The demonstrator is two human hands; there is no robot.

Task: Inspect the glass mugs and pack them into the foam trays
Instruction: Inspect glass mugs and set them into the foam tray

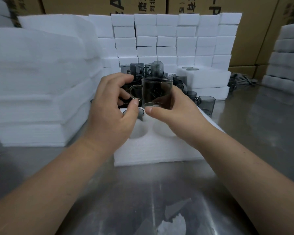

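A smoky glass mug [157, 92] is held upright above the white foam tray [153, 150]. My right hand [175, 114] grips its body from the right, thumb under the base. My left hand [112, 107] pinches the mug's handle [134, 92] between thumb and fingers. The tray lies on the steel table and shows round pockets; one far pocket holds a mug [133, 113], partly hidden by my left thumb. A heap of more grey mugs [148, 70] stands behind the tray.
Stacked foam sheets [37, 85] rise at the left, a wall of foam blocks [176, 41] at the back, and more foam stacks [287, 56] at the right. A loose mug [206, 103] stands right of the tray. Foam scraps [173, 223] lie on the near steel table.
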